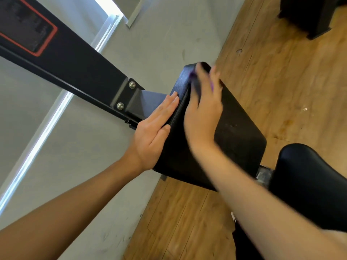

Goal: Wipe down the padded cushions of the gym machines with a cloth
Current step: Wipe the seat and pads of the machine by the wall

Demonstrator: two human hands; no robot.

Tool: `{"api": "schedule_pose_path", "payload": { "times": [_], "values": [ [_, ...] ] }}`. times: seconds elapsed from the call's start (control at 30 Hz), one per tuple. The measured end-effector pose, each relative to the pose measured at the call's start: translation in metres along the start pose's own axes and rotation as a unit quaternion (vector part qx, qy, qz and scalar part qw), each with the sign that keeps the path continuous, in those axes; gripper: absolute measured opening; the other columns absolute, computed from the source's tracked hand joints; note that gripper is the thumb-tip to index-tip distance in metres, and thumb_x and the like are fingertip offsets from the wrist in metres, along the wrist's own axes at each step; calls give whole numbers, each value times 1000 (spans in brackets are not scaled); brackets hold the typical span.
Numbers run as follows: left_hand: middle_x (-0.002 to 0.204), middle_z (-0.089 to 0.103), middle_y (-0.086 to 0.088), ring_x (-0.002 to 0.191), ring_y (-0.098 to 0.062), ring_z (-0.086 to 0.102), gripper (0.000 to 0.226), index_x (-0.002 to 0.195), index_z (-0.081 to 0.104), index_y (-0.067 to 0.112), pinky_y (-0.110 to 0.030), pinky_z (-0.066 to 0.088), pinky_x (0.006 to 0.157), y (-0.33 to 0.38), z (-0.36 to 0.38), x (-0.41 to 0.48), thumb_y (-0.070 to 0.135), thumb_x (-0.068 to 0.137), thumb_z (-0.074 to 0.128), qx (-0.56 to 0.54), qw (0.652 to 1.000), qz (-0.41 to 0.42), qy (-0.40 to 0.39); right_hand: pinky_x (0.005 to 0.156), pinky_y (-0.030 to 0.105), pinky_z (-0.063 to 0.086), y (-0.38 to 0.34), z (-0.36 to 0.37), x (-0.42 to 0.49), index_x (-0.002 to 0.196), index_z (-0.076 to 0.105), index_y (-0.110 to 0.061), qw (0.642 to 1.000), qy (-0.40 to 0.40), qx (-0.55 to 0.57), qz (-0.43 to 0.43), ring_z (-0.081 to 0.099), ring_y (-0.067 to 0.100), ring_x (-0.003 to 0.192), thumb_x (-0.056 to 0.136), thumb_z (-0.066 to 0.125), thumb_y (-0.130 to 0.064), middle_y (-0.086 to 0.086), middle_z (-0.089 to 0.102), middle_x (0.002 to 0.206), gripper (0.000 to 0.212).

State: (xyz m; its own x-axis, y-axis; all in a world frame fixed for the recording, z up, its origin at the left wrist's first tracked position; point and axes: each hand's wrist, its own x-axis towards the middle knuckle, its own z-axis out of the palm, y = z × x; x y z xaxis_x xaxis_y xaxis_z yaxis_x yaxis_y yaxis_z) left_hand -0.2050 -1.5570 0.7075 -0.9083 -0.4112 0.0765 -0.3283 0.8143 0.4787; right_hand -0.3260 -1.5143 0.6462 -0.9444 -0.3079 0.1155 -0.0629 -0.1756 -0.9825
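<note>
While flat-fingered left hand (pixel 152 132) braces black padded cushion (pixel 240 132), right hand (pixel 202 109), fingers spread, presses purple cloth (pixel 193 76); ungripped, it may slip.

The left hand (pixel 152 132) lay flat, fingers straight and together, against the near side of a black pad (pixel 238 136). The right hand (pixel 203 107), blurred, pressed a purple cloth (pixel 196 87) onto the pad's top near its far end, fingers stretched out over it. Only scraps of the cloth showed past the fingers. A black beam (pixel 75 61) met the pad at a bracket with two bolts (pixel 132 84). A second black seat (pixel 304 177) sat just beside the pad, lower right. Wood floor (pixel 281 72) and a grey wall (pixel 84 147) lay behind.
</note>
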Motion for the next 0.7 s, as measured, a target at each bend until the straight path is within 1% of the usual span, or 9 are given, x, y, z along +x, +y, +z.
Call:
{"api": "schedule_pose_path", "payload": {
  "times": [0.07,0.17,0.2,0.27,0.37,0.43,0.5,0.57,0.7],
  "values": [
    [167,33,-8,158,-17,26,56,158,35,3,-48,27,128,0,1,0,4,102,36,-2,1000,1,-3,128,46,16,0,-9,-73,149,51,-22,999,-34,-9,-17,17,19,157,105,50,-13,6,29,166,44],
    [168,33,-6,158,-17,25,55,159,35,4,-51,28,127,0,2,-1,4,103,38,-5,1000,-8,-3,129,36,7,5,-29,-133,154,40,-32,993,-109,-40,-32,10,17,158,105,43,-22,2,19,169,50],
    [168,32,-7,158,-18,25,55,159,35,3,-52,28,126,0,2,-1,7,103,38,1,1000,-1,-4,129,35,5,8,-31,-125,155,35,-35,991,-121,-36,-33,7,17,158,104,43,-23,2,16,170,53],
    [168,32,-9,158,-21,26,57,158,35,3,-54,29,126,-1,0,-1,15,103,38,22,1000,22,-7,129,42,2,5,-23,-83,155,31,-38,994,-105,-25,-21,1,20,159,105,44,-21,6,12,171,54],
    [169,31,-5,157,-18,26,65,160,35,7,-54,29,126,-1,-2,0,21,97,42,44,999,14,-10,128,53,7,-1,-5,12,155,40,-29,998,-43,-47,-1,1,29,158,108,46,-20,12,15,170,48],
    [169,30,-1,157,-16,25,70,161,35,10,-55,28,125,0,-2,0,21,92,46,55,998,12,-9,127,53,13,0,1,59,154,43,-25,998,-21,-50,13,5,28,158,108,45,-24,12,22,168,46],
    [168,33,-1,156,-16,28,71,159,38,9,-55,29,125,0,-2,0,22,90,48,59,998,20,-1,127,45,16,3,1,64,151,47,-25,999,-14,-39,20,12,24,157,108,46,-26,8,30,166,43],
    [167,36,-4,155,-17,31,68,157,42,5,-54,30,124,-1,-2,-1,22,91,50,59,998,28,13,127,34,18,2,-6,22,148,51,-25,1000,-9,-20,5,17,18,156,107,48,-23,4,33,165,41],
    [165,38,-10,154,-22,33,62,154,43,0,-53,31,123,-2,-1,-1,22,96,49,58,997,44,16,125,52,26,10,-28,-114,152,44,-31,997,-73,-28,-7,13,15,157,103,51,-13,-1,25,168,52]
  ]
}}
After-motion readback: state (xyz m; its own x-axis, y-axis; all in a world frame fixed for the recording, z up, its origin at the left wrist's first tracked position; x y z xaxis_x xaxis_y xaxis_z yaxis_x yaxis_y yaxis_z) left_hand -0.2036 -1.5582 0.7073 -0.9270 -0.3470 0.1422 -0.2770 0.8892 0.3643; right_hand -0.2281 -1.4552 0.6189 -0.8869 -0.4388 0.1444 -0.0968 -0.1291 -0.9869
